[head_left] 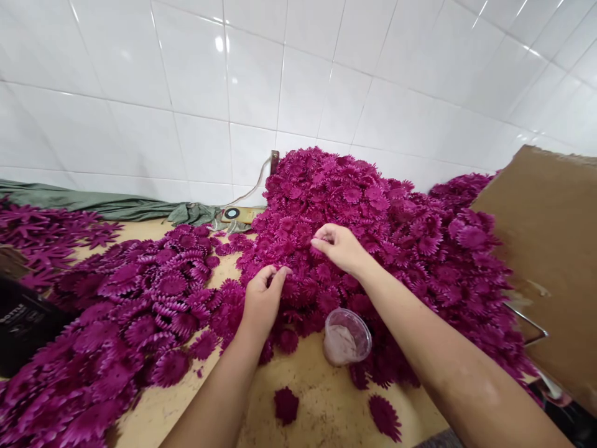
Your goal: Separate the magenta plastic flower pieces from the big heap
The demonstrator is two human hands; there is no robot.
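A big heap of magenta fabric flower pieces (373, 224) rises against the tiled wall. My left hand (262, 302) rests at the heap's front edge, fingers pinched together on a flower piece. My right hand (339, 247) lies higher on the heap, fingertips curled and pinching petals. A flatter spread of the same flowers (135, 311) covers the table to the left. A small clear plastic cup (346, 336) with pale paste inside stands tilted on the table just in front of the heap, between my forearms.
A brown cardboard sheet (545, 249) leans at the right. A black box (23, 323) sits at the left edge. Green cloth (93, 202) and a cable with a plug (273, 163) lie along the wall. Two loose flowers (385, 415) lie on the beige tabletop (321, 398).
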